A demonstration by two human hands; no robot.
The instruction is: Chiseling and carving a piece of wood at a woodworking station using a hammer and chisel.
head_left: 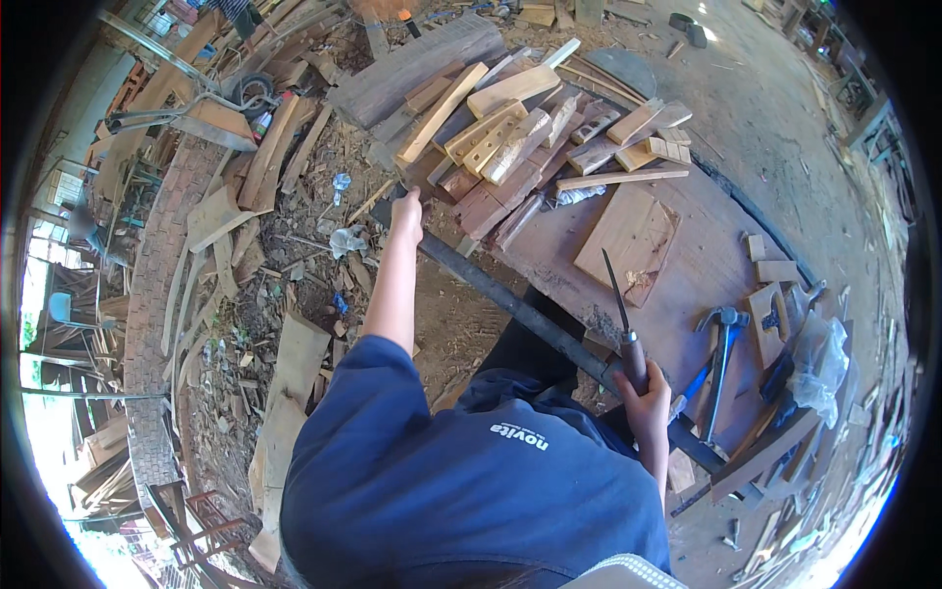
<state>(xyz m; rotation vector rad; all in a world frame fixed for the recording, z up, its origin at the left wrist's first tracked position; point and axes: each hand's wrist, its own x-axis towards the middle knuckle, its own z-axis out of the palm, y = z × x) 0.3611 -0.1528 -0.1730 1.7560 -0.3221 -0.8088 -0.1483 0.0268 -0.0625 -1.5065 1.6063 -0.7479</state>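
My right hand [648, 404] is wrapped round the brown wooden handle of a slim, dark, pointed tool [618, 294]. Its narrow blade points up and away over the workbench; whether it is a file or a knife I cannot make out. Out to the left, my left hand [407, 214] closes on the far end of a long dark bar [510, 302], which runs across in front of my body and passes by my right hand. Just beyond the blade lies a flat wooden board [618, 234] with a rough, chipped hollow at one corner.
Wooden blocks and offcuts [500, 137] are heaped on the far part of the workbench [549, 245]. At right are a hammer [723, 363], a crumpled plastic bag [819, 368] and wood pieces. Scraps litter the ground [285, 294] at left, near a wheelbarrow [211, 118].
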